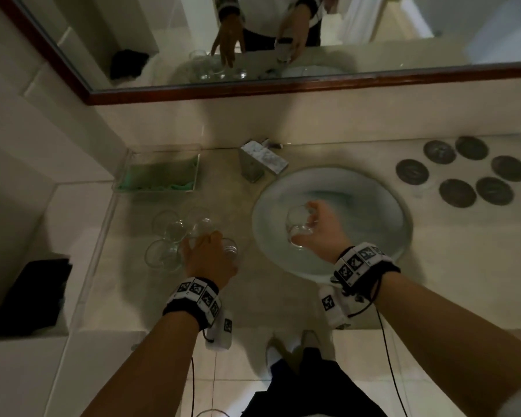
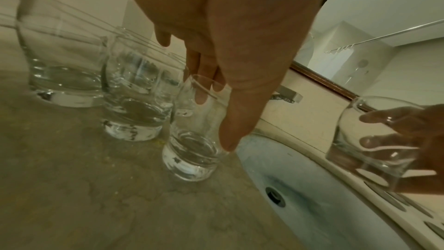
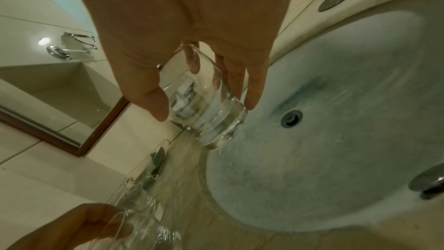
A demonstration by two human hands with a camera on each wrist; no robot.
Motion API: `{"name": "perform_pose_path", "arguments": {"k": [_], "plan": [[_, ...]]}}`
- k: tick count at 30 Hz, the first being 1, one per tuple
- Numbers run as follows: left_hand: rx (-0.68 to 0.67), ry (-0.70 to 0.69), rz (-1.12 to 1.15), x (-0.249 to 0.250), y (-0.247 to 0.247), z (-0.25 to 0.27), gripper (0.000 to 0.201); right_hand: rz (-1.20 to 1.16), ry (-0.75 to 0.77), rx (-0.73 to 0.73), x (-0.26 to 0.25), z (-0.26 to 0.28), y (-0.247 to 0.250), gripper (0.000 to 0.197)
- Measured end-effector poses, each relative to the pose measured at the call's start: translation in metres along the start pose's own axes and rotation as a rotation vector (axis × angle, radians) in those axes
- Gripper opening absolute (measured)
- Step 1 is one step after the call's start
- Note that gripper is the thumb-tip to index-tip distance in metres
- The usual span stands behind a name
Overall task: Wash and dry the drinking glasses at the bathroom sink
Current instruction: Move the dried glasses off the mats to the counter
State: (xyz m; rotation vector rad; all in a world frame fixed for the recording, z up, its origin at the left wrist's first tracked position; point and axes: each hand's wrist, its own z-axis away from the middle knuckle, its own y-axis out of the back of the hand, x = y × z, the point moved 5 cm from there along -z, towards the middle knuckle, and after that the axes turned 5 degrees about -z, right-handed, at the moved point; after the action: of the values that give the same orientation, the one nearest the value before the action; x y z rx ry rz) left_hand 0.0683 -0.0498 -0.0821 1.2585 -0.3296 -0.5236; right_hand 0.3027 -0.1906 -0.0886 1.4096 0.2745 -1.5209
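My right hand [image 1: 309, 221] grips a clear drinking glass [image 1: 297, 227] tilted above the white sink basin [image 1: 358, 236]; in the right wrist view the thumb and fingers [image 3: 252, 100] wrap that glass [image 3: 211, 121]. My left hand [image 1: 214, 245] reaches down over a smaller glass [image 1: 230, 250] standing on the counter beside the sink. In the left wrist view its thumb [image 2: 230, 136] touches one side of this glass [image 2: 192, 155] and the fingers lie on the far side. Three more glasses [image 1: 166, 225] stand together just left of it.
A square faucet [image 1: 259, 164] stands behind the sink, whose drain [image 3: 291, 118] is open. A clear tray with green items [image 1: 160, 173] sits at the back left. Several dark round coasters [image 1: 463, 173] lie right of the sink. A black cloth [image 1: 30, 296] lies on the low ledge at left.
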Motion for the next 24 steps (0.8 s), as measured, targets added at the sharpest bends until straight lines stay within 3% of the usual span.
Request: {"name": "perform_pose_path", "arguments": {"k": [4,8,16,19,22,24], "plan": [[-0.043,-0.003,0.042,0.000,0.003,0.000,0.078,-0.010,0.004,0.011,-0.006,0.009,0.012,0.092],[0.053,-0.040,0.152,0.003,0.026,0.007,0.077,-0.018,0.028,0.023,-0.017,0.018,0.023,0.091],[0.097,-0.181,0.645,0.035,0.083,0.010,0.088,-0.094,0.084,0.098,-0.054,0.036,0.059,0.079],[0.116,-0.252,0.776,0.057,0.111,0.011,0.082,-0.111,0.119,0.147,-0.072,0.041,0.080,0.088],[0.099,-0.341,0.939,0.087,0.135,0.009,0.071,-0.140,0.147,0.206,-0.083,0.048,0.110,0.086],[0.071,-0.381,1.039,0.111,0.145,0.007,0.074,-0.140,0.153,0.235,-0.083,0.054,0.133,0.085]]}}
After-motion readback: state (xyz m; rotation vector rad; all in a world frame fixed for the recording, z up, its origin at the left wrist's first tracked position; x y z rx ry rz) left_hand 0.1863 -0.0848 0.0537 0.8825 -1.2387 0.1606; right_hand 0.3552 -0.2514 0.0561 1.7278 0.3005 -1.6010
